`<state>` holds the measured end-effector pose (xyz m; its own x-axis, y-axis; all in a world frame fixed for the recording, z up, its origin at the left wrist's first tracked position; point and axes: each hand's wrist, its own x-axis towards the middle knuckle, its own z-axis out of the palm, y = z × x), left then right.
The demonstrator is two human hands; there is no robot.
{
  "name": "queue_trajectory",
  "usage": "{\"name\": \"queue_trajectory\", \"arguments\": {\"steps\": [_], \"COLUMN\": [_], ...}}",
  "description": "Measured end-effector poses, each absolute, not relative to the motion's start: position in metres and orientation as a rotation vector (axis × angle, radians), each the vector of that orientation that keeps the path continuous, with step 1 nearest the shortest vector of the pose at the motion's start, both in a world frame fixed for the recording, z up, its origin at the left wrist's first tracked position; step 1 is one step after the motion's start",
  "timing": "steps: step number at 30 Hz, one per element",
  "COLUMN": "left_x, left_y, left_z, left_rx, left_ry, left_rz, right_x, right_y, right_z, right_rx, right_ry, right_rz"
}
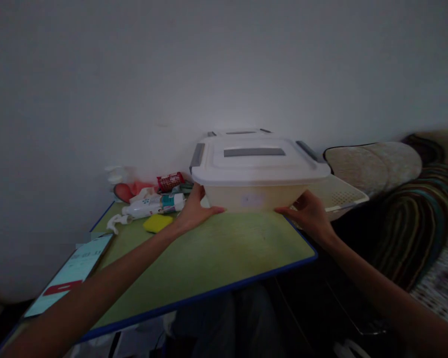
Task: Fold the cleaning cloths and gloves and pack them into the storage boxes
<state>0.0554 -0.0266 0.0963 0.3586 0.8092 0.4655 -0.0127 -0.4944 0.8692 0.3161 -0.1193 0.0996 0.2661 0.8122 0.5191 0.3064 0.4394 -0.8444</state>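
Observation:
A cream storage box with a white lid stands at the far part of the green table, its grey latches and grey top handle showing. My left hand grips the box's lower left corner, thumb along the front and fingers partly hidden behind the side. At the lower right corner, my right hand holds it the same way, thumb on the front edge. Just left of my left hand lie a yellow sponge and a white spray bottle on its side.
A second white lid shows behind the box. To the right is a perforated cream basket, then a striped cushion. A red packet lies at the back left. A phone or tablet rests at the table's left edge.

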Motion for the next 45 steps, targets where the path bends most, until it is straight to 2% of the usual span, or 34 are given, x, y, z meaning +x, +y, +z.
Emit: {"name": "queue_trajectory", "arguments": {"steps": [9,15,29,45], "left_x": [0.055,0.055,0.051,0.049], "left_y": [-0.031,-0.035,-0.034,-0.037], "left_z": [0.023,-0.004,-0.023,-0.017], "left_rx": [1.649,1.525,1.441,1.551], "left_ry": [0.791,0.907,0.906,0.987], "left_rz": [1.148,1.113,1.126,1.115], "right_x": [0.316,0.317,0.31,0.312], "right_y": [-0.122,-0.121,-0.121,-0.118], "right_z": [0.029,0.008,0.0,0.002], "right_rx": [-1.231,-1.278,-1.372,-1.435], "right_ry": [-1.164,-1.121,-1.039,-1.125], "right_rz": [0.63,0.671,0.761,0.701]}}
